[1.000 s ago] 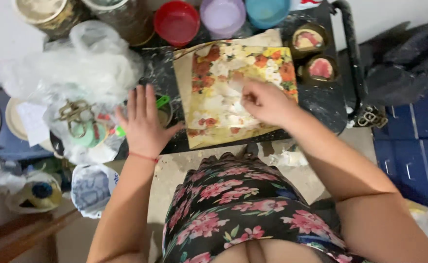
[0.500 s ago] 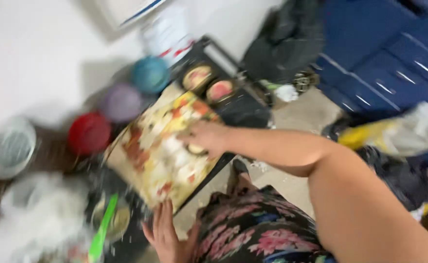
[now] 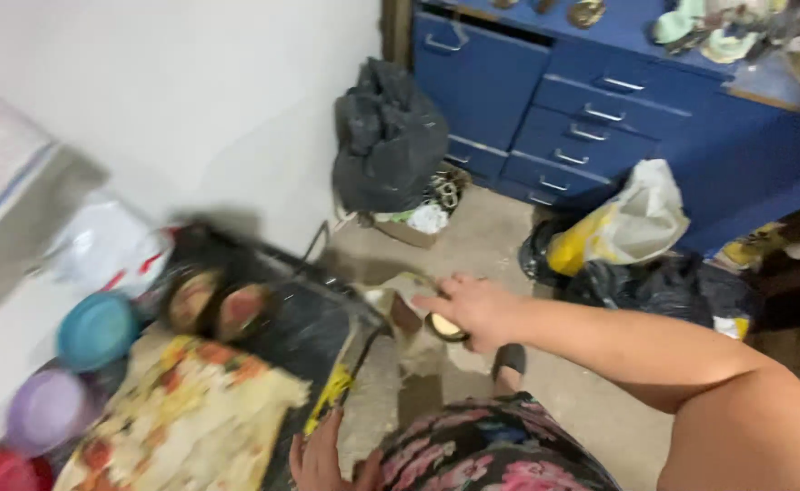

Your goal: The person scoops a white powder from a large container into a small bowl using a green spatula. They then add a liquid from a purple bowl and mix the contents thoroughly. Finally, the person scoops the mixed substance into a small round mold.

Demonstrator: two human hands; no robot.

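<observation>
The right hand (image 3: pixel 472 309) has left the floral-patterned board (image 3: pixel 181 423) and now grips a small round lidded container (image 3: pixel 443 327), probably a jar, beside the dark tray (image 3: pixel 313 332). The left hand (image 3: pixel 320 455) rests open at the board's near edge.

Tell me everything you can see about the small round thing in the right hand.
The small round container looks like a shallow dark-rimmed pot with a pale yellowish inside, blurred by motion. Only part shows; the right hand covers its top, fingers curled over it. It is held in the air above the concrete floor, just past the dark table's edge.
</observation>
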